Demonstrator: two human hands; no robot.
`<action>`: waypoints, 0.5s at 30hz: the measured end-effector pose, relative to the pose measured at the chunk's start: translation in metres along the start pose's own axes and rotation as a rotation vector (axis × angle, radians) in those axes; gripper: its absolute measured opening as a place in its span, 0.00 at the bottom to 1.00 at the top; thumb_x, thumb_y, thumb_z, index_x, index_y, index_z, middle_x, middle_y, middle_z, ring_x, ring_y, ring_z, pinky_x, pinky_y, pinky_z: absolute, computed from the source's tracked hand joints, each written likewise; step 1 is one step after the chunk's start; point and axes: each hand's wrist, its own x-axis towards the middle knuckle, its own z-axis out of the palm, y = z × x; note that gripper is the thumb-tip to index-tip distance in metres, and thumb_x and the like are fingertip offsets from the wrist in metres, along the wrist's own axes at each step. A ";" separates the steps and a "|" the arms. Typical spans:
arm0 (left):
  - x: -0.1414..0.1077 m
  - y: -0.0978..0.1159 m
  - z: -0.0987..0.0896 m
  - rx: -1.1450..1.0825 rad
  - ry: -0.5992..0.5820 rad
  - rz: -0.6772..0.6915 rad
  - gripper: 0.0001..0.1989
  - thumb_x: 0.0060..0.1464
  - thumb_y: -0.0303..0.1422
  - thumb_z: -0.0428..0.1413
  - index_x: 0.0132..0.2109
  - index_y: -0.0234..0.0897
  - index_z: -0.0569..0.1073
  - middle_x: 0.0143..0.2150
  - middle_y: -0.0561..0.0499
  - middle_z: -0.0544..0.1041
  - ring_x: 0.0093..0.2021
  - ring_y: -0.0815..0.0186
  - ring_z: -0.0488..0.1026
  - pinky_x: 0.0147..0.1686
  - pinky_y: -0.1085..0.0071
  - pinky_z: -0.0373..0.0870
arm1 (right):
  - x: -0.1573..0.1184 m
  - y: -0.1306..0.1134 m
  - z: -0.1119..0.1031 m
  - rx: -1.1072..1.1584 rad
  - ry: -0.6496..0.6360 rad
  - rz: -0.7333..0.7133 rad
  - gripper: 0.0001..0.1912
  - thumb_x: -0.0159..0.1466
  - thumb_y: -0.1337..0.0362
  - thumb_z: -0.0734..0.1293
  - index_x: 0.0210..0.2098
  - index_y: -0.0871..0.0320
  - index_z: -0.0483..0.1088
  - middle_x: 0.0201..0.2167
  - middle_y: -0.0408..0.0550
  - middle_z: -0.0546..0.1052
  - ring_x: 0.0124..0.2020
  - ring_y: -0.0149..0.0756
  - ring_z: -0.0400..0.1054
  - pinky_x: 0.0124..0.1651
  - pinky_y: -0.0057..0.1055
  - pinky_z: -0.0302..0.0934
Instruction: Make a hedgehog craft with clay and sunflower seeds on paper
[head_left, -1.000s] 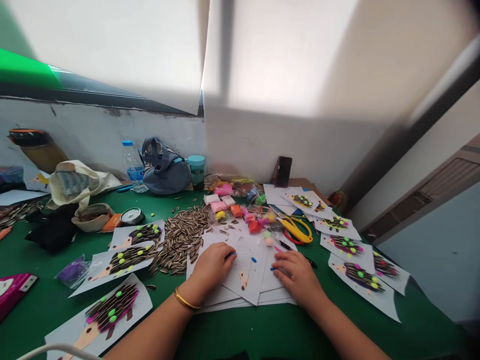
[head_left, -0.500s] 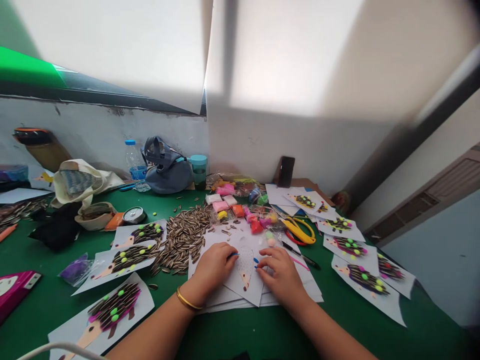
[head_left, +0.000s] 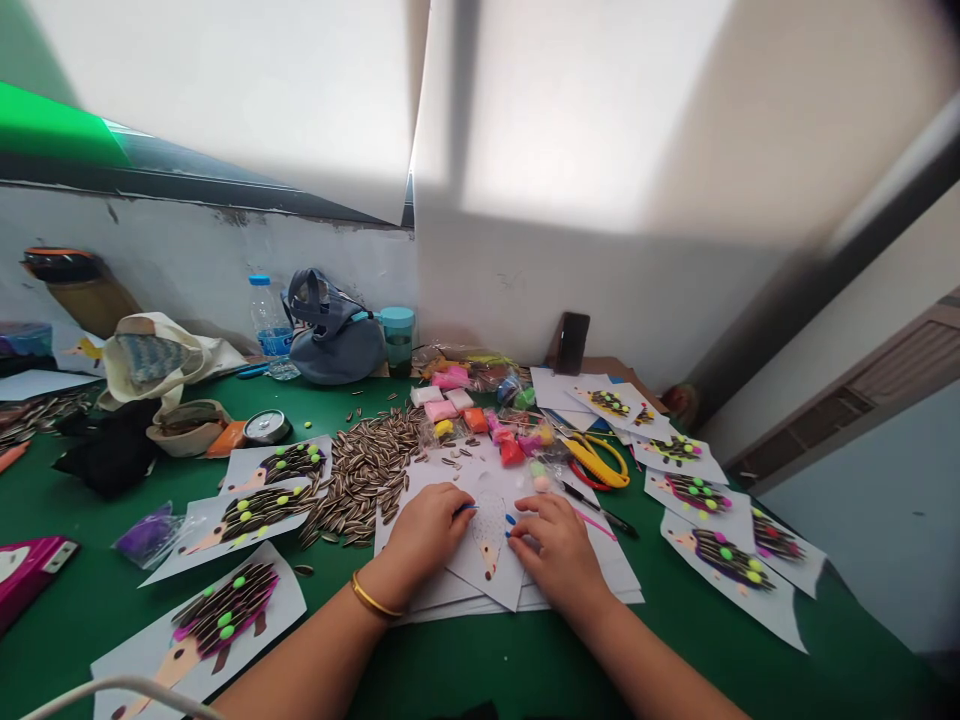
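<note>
A hedgehog drawing [head_left: 490, 530] with a dotted body and a peach clay face lies on white paper between my hands. On its left edge, my left hand [head_left: 426, 535] pinches a thin strip of blue clay [head_left: 466, 507] between thumb and forefinger. My right hand [head_left: 561, 552] rests on the paper at the other side, thumb and forefinger curved toward the drawing. Small bits of blue clay [head_left: 510, 519] show at those fingertips; the grip is partly hidden. Loose sheets [head_left: 547, 597] are stacked beneath the drawing.
Striped sunflower seeds [head_left: 367, 465] are heaped left of the paper. Colourful clay packets [head_left: 457, 405], yellow-handled scissors [head_left: 604, 460] and a black pen [head_left: 619, 523] lie behind and to the right. Seed-covered hedgehog pictures [head_left: 232, 605] flank both sides. A phone [head_left: 572, 343] leans on the wall.
Both hands hold nearly the same pose over the drawing, with the blue clay at the fingertips. The whole view has shifted very slightly.
</note>
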 end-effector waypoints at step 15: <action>0.000 0.002 -0.001 -0.004 -0.009 -0.009 0.10 0.60 0.33 0.52 0.45 0.39 0.77 0.43 0.47 0.79 0.47 0.59 0.73 0.47 0.65 0.66 | -0.006 0.000 -0.004 -0.086 0.020 -0.067 0.07 0.62 0.67 0.67 0.36 0.51 0.77 0.45 0.48 0.77 0.50 0.46 0.67 0.56 0.48 0.61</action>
